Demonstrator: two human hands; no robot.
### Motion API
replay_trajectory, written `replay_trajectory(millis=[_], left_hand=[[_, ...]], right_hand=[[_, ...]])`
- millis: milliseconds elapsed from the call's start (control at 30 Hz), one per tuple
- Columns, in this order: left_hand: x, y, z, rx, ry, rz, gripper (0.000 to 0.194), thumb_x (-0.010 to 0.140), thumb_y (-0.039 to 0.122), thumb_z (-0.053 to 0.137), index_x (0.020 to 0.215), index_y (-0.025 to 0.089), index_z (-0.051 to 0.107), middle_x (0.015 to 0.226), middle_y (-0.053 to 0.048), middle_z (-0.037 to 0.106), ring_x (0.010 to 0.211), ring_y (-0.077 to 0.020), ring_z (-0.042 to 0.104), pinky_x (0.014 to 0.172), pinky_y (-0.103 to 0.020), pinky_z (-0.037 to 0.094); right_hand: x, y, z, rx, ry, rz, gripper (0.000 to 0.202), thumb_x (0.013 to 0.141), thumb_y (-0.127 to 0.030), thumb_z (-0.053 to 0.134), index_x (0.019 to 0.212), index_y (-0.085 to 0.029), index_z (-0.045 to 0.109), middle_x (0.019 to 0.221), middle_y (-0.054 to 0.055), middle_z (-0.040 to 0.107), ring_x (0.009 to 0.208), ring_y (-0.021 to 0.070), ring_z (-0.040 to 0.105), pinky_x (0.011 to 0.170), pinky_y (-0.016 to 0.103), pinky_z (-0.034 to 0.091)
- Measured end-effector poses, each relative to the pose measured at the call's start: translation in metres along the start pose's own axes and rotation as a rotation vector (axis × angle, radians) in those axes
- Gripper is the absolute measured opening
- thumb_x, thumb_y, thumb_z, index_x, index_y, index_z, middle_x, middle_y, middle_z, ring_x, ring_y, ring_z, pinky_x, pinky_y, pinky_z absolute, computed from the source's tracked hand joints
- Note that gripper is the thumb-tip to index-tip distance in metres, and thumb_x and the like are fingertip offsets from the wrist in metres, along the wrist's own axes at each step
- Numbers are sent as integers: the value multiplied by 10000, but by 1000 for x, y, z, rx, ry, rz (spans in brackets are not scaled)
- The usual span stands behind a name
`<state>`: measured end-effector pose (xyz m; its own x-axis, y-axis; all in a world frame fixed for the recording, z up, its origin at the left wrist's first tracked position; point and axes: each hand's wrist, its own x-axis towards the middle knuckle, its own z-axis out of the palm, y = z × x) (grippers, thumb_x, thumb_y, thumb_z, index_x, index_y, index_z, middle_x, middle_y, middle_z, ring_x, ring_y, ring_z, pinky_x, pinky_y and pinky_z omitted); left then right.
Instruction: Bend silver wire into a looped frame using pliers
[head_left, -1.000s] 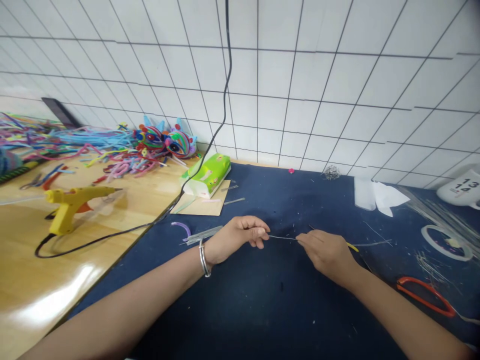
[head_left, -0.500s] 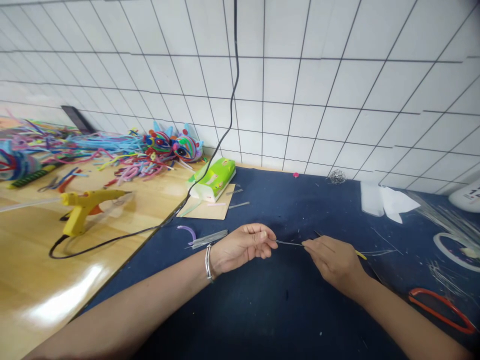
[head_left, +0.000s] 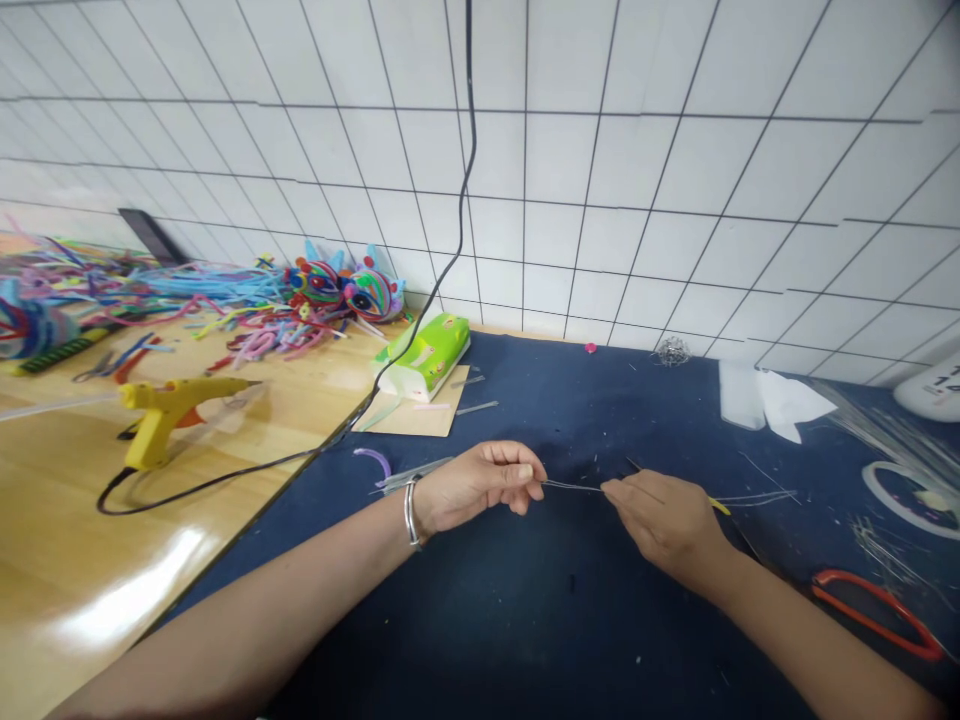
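1. White tiles [head_left: 570, 150] back the dark counter [head_left: 465, 640] in the head view.
2. Front-right of the green packet [head_left: 444, 348], left hand [head_left: 487, 485] and right hand [head_left: 666, 515] both pinch thin wire [head_left: 574, 487].
3. Their gap looks slightly wider than half a second ago: probably, the wire is being pulled straight.

The left forearm [head_left: 277, 595] and right forearm [head_left: 814, 630] slant inward from the lower corners. The left hand [head_left: 478, 484] has its thumb [head_left: 511, 474] laid against curled fingers [head_left: 517, 500] in a pinch; the right hand [head_left: 664, 518], back upward, bunches its fingers leftward, the two sets of fingertips facing each other, near but apart.
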<state>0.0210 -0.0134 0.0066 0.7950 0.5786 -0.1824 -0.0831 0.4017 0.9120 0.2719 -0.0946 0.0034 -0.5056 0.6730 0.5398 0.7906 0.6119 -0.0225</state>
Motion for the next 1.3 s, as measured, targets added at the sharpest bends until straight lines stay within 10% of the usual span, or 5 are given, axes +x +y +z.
replay_trajectory(millis=[400, 967, 1300], left_hand=[[1, 0, 15, 1298, 136, 551, 190, 846, 279, 482, 944, 196, 622, 915, -29, 642, 892, -161, 535, 828, -332, 365], [2, -1, 7, 1597, 141, 490, 174, 853, 163, 416, 779, 167, 574, 722, -16, 590, 738, -150, 521, 721, -304, 347], [8, -15, 43, 1666, 66, 484, 207, 880, 242, 390, 985, 178, 557, 827, -39, 601, 805, -164, 542, 732, -299, 384]], right_hand=[[0, -6, 3, -77, -98, 36, 201, 839, -143, 433, 902, -163, 623, 688, 39, 614, 704, 137, 572, 666, 254, 433], [0, -7, 5, -36, -191, 67, 238, 861, -164, 378, 829, -169, 614, 672, 38, 597, 679, 132, 543, 613, 239, 372], [3, -19, 8, -63, -269, 95, 204, 855, -178, 376, 742, -183, 547, 649, 6, 552, 628, 133, 492, 593, 269, 307]])
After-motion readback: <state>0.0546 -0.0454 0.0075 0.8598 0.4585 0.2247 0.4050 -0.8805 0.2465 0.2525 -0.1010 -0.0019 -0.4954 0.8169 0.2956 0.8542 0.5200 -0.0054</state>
